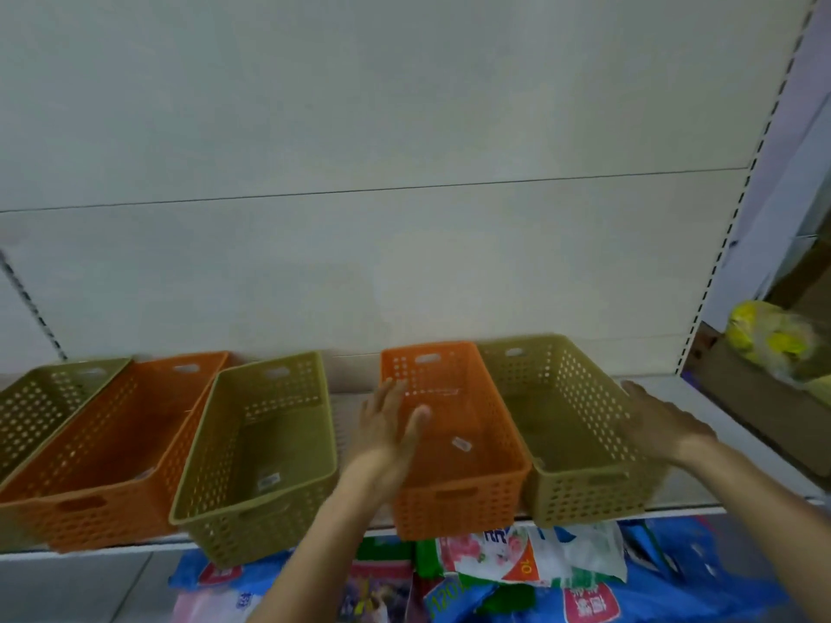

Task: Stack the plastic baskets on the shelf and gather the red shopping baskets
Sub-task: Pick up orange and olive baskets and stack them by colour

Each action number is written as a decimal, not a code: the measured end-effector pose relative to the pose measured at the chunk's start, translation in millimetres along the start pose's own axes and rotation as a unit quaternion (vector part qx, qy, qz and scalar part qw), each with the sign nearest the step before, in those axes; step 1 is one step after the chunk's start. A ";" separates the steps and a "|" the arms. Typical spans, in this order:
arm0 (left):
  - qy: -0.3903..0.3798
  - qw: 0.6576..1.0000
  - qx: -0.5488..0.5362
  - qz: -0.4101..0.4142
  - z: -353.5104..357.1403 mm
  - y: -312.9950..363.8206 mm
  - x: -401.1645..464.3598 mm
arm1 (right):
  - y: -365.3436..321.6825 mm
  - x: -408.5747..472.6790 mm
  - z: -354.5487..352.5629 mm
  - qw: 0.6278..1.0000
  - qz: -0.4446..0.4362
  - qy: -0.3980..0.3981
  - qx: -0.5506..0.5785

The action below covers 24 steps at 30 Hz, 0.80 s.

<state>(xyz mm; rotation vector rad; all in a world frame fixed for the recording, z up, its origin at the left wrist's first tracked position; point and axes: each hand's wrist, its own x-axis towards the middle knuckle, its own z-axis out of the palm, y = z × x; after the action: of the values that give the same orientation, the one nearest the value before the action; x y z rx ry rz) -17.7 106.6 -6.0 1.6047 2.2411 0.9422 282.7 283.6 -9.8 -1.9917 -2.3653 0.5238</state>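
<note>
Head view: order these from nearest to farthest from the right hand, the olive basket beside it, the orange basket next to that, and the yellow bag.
From the right hand:
1. Olive basket, touching, on its left.
2. Orange basket, one further left.
3. Yellow bag, up right on the next shelf.

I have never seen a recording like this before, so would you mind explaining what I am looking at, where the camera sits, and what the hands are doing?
There is no machine here: a person wears a camera on the head, looking forward and down, so you see their own two bare arms reaching out.

In front is a white shop shelf holding five perforated plastic baskets in a row: from the left an olive one at the edge, an orange one, an olive one, then the orange basket and the olive basket side by side.

The left hand lies with straight fingers against the left wall of the orange basket. The right hand rests flat against the right side of the olive basket. Neither hand grips anything.

Below the shelf lie colourful packaged goods.
</note>
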 end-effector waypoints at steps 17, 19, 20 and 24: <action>0.130 0.978 -0.045 -0.155 19.5 15.4 -44.8 | 45.3 -18.9 11.1 0.979 -0.061 0.140 0.138; 0.141 0.976 -0.043 -0.163 22.4 24.8 -64.2 | 55.0 -33.0 10.4 0.973 -0.076 0.157 0.153; 0.146 0.974 -0.036 -0.171 23.7 27.9 -73.3 | 58.2 -41.6 8.9 0.972 -0.078 0.161 0.155; 0.180 0.966 -0.061 -0.175 26.2 38.7 -115.7 | 66.9 -72.9 7.0 0.968 -0.095 0.167 0.162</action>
<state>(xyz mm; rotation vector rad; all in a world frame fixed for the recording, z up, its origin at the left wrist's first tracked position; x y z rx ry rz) 69.0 18.5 -22.8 0.9972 2.5259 1.3162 359.3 221.2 -18.3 -1.5571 -2.0804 0.4841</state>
